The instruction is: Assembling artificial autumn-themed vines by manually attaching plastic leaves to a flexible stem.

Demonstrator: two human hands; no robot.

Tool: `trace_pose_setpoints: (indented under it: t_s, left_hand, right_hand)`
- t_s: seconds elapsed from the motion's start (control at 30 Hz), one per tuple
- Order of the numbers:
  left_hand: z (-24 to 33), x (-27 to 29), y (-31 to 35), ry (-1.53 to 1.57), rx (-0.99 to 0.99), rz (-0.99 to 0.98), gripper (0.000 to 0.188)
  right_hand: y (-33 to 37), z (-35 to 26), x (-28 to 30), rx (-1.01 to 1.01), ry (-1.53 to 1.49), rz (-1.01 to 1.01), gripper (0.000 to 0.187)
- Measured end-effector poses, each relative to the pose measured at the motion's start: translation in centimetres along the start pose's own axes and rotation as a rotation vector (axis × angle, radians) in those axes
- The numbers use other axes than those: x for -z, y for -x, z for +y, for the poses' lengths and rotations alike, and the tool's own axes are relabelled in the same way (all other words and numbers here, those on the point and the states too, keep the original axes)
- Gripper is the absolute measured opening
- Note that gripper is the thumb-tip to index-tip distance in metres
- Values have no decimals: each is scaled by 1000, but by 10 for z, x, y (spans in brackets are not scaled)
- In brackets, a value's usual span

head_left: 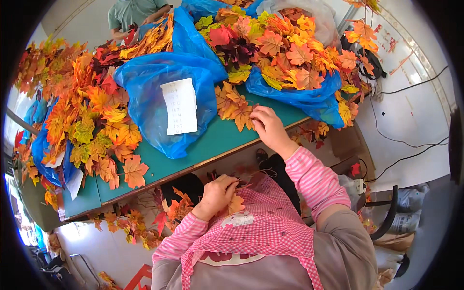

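Over my lap, my left hand (216, 194) is closed with its fingertips pinched round the thin stem of an artificial leaf garland. An orange leaf (236, 205) shows just below those fingers, and pale thin strands stick out past the fingertips. My right hand (274, 129) reaches over the table's front edge. Its thumb and fingers pinch the edge of an orange artificial maple leaf (244, 116), part of a small bunch on the table. Left of that bunch lies a blue plastic bag (145, 104) with a handwritten white paper (179, 107) on it.
The green table (212, 147) carries big heaps of autumn leaves (285, 48), some in another blue bag (299, 101). More leaves (92, 121) hang over its left end. Across the table stands another person (135, 14). Black cables (411, 145) cross the floor at right; a red stool (140, 278) is lower left.
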State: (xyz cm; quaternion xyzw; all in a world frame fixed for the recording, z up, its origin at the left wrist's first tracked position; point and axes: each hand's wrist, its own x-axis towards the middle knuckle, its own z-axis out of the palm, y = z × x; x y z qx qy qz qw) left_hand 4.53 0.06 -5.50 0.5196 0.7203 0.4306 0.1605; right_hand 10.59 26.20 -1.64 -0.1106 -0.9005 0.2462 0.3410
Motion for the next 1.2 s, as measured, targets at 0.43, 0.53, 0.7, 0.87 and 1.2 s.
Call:
trace_pose_setpoints:
  t_s: [0.43, 0.53, 0.7, 0.87, 1.2]
  left_hand:
    - [2, -9, -5, 30, -52, -30, 12]
    - [4, -6, 0, 28, -37, -22, 12]
    - [0, -8, 1, 44, -74, -13, 14]
    - [-11, 4, 18, 43, 23, 45, 15]
    - [-39, 15, 39, 33, 144, 101, 17]
  right_hand:
    - [3, -5, -11, 21, 119, 154, 13]
    - [-1, -12, -16, 29, 105, 143, 13]
    - [-1, 7, 5, -55, -20, 54, 9]
    - [-92, -49, 41, 50, 3, -57, 11]
    - [-344, -58, -118, 150, 80, -361, 28]
